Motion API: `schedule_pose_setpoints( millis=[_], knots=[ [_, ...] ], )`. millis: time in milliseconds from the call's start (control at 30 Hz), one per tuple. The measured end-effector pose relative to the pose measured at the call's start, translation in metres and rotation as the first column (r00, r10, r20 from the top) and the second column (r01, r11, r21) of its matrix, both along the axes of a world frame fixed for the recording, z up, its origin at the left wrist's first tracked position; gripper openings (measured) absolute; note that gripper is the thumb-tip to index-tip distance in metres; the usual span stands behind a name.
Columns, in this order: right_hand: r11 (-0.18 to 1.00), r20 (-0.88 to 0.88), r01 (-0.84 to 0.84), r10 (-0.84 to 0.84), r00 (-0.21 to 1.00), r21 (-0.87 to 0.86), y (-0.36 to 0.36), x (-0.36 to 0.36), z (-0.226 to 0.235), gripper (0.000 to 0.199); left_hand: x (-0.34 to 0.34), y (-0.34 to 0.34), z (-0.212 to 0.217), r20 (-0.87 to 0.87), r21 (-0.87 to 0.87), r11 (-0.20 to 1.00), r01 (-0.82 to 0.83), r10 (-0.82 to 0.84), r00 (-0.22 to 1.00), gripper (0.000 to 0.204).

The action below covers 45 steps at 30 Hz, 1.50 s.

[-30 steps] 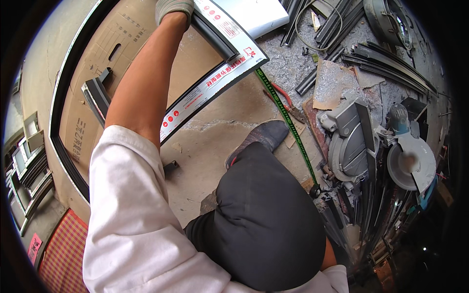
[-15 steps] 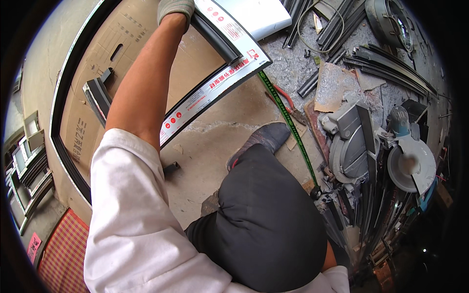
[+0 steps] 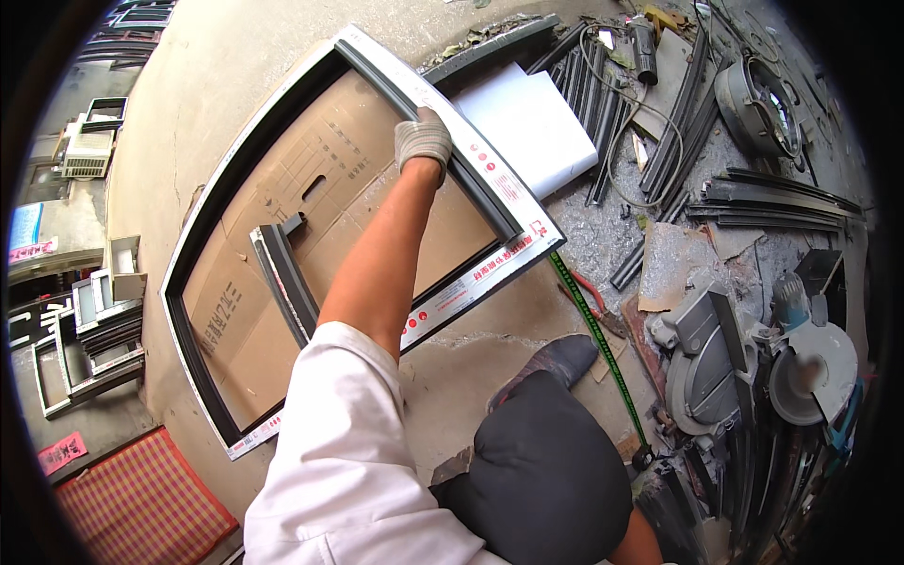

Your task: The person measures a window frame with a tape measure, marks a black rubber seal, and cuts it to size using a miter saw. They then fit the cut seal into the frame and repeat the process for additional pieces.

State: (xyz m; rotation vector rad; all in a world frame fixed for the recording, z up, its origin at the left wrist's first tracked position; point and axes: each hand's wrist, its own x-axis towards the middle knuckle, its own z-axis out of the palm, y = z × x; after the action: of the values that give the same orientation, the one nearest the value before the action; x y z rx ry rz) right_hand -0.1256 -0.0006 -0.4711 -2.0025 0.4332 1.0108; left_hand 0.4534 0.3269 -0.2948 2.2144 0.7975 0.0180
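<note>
Concrete floor (image 3: pixel 443 395), pliers (image 3: pixel 597 299) and green tape (image 3: pixel 612 363) near frame (image 3: pixel 468 132)

White shirt (image 3: pixel 405 537), pretty creased, with a loose sleeve (image 3: pixel 348 414) that ends around the elbow. Left hand (image 3: pixel 423 149) gets a greyish knit work glove (image 3: pixel 420 141), kinda banded. Trousers (image 3: pixel 556 461) are plain charcoal, and the shoe (image 3: pixel 563 362) is a dull dark grey, looks well worn tbh.
</note>
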Motion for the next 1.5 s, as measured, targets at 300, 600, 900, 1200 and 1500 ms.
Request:
schedule_pose_setpoints(
  millis=[300, 600, 900, 1200, 1500],
  knots=[
    [0.992, -0.024, 0.121, -0.120, 0.993, 0.047, 0.007, 0.016, 0.048, 0.047, -0.006, 0.000, 0.004, 0.012, -0.017, 1.000, 0.017, -0.017, 1.000, 0.071],
    [0.996, 0.119, 0.089, -0.086, 0.989, -0.019, -0.011, -0.005, 0.024, 0.028, 0.005, -0.014, 0.006, 0.005, -0.009, 0.999, 0.050, -0.050, 0.999, 0.070],
    [0.988, 0.182, 0.061, -0.035, 0.983, -0.144, 0.017, 0.037, 0.086, 0.028, 0.009, 0.003, -0.002, -0.014, 0.034, 0.998, 0.045, -0.044, 0.999, 0.070],
    [0.985, 0.189, 0.136, -0.115, 0.975, -0.105, 0.011, 0.004, 0.032, 0.026, 0.000, -0.006, 0.006, -0.039, -0.013, 1.000, 0.013, -0.013, 0.999, 0.070],
    [0.988, 0.099, 0.111, -0.100, 0.990, -0.111, 0.010, 0.020, 0.066, 0.029, -0.026, -0.011, -0.005, -0.015, -0.013, 1.000, 0.013, -0.013, 1.000, 0.074]
  ],
)
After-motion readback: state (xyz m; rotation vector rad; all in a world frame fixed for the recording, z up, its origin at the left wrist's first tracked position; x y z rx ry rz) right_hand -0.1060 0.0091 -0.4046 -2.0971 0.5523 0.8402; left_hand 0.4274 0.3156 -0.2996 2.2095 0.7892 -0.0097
